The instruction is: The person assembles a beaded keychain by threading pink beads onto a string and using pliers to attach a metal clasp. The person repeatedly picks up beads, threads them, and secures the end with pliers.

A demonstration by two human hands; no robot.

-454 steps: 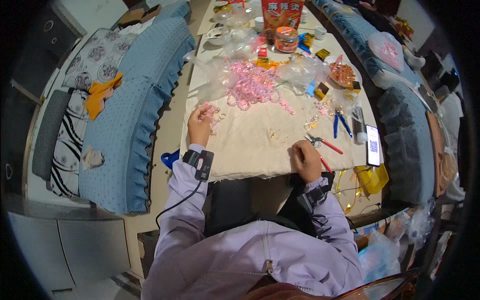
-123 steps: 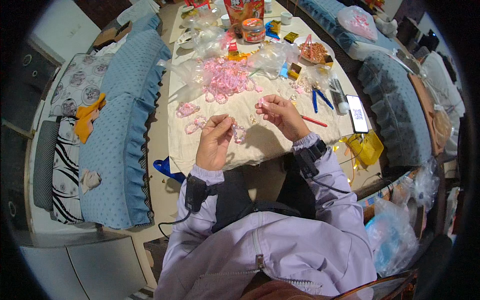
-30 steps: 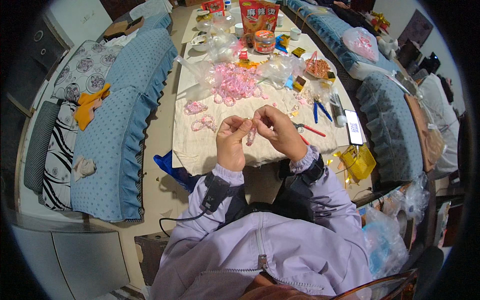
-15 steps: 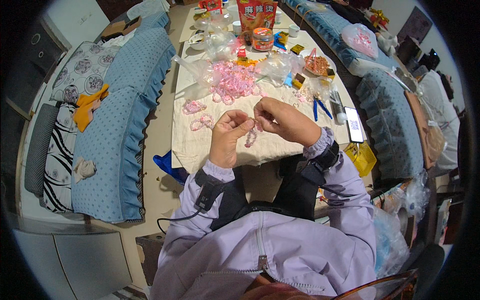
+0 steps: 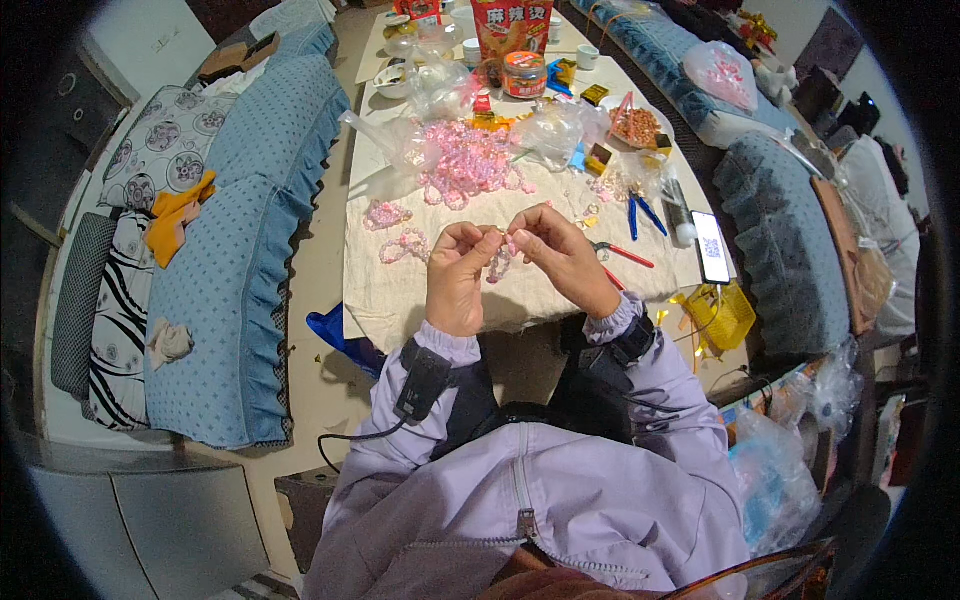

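A short beaded bracelet in pink and purple hangs between my hands, above the cloth-covered table. My left hand pinches one end of it between thumb and fingers. My right hand grips the other end, its thumb and forefinger close to the left thumb. What exactly lies between the fingertips is too small to make out. On the cloth to the left lie a beaded bracelet and a small heap of pink beads. Red-handled pliers rest just right of my right hand.
Beyond my hands is a large pile of pink bead strands. Blue-handled pliers, a lit phone and a yellow basket are at the right. Clear plastic bags, a jar and a bowl stand farther back.
My right hand has turned and lowered, its fingers now meeting the bracelet beside the left hand. The red-handled pliers, hidden before behind that hand, have come into sight.
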